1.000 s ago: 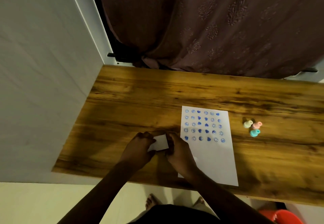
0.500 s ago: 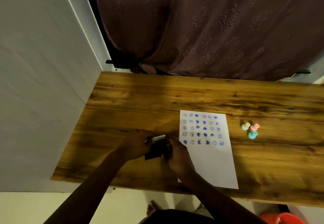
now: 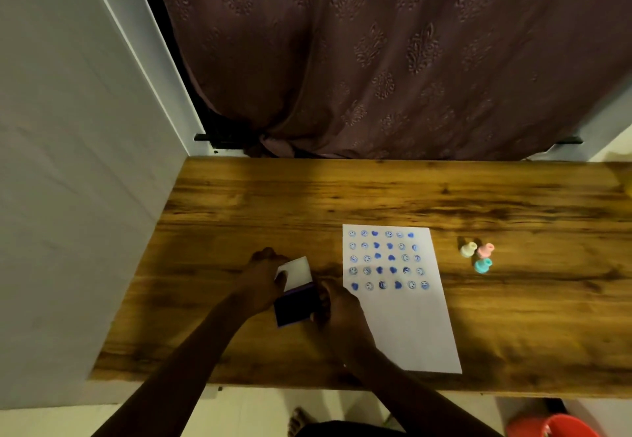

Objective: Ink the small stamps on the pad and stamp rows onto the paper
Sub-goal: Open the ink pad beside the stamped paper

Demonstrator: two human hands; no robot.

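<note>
Now left hand (image 3: 263, 277) pinches the white lid (image 3: 294, 270) of the ink pad (image 3: 294, 308), tilted up. Right hand (image 3: 337, 306) grips pad's right edge, w/ paper (image 3: 407, 327) just beside on table (image 3: 307, 204).

Open ink pad (image 3: 294, 306) left of stamped paper (image 3: 403, 300); three stamps (image 3: 478, 256) right.

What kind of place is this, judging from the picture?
Probably a room in a home, not a workshop: a patterned curtain hangs behind a wooden table set against a plain wall, and a bare foot shows on the tiled floor below.
</note>
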